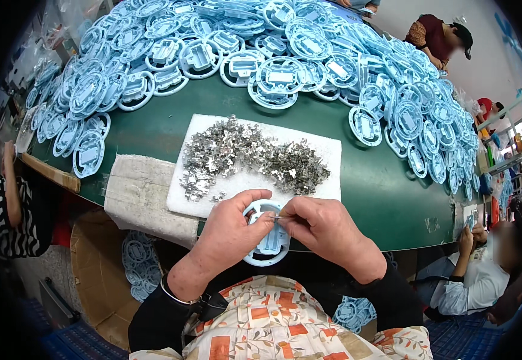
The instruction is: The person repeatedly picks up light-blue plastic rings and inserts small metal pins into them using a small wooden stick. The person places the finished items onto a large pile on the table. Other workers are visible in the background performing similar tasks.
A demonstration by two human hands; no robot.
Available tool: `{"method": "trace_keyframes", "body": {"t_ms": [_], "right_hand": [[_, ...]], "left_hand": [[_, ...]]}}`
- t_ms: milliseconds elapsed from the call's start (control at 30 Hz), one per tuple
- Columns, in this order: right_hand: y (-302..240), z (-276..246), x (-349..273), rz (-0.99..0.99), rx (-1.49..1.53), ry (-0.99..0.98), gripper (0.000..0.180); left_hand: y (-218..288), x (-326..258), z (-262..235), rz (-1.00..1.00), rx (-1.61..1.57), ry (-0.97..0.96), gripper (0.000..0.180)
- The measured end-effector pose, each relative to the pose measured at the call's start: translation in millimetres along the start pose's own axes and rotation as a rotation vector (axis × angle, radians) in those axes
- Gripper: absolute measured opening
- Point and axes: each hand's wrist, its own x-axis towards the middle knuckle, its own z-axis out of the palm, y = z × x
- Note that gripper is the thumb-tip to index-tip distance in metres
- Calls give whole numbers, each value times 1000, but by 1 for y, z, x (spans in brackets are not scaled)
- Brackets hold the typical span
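Just past my lap, at the table's near edge, I hold a light blue round plastic part (270,243) with an open rim and a rectangular recess. My left hand (228,225) is closed round its left side, thumb over the top. The fingers of my right hand (324,228) pinch a small thin metal piece (277,217) against the upper part of the ring; its exact shape is too small to make out. Beyond my hands, a white foam sheet (204,129) carries a heap of small silvery metal clips (231,150).
Piles of similar blue parts (279,75) cover the far side of the green table (387,198). A grey cloth pad (147,186) lies left of the foam. Below left stands a cardboard box (96,264) with more blue parts. Other people (477,270) sit or stand around.
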Motion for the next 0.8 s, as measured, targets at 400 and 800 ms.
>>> {"method": "trace_keyframes", "body": {"t_ms": [400, 800], "right_hand": [[4, -3, -30, -100, -247, 2, 50], [-15, -7, -21, -187, -551, -38, 54]], "left_hand": [[-15, 2, 0, 72, -85, 25, 32], [-21, 3, 3, 48, -49, 36, 31]]}}
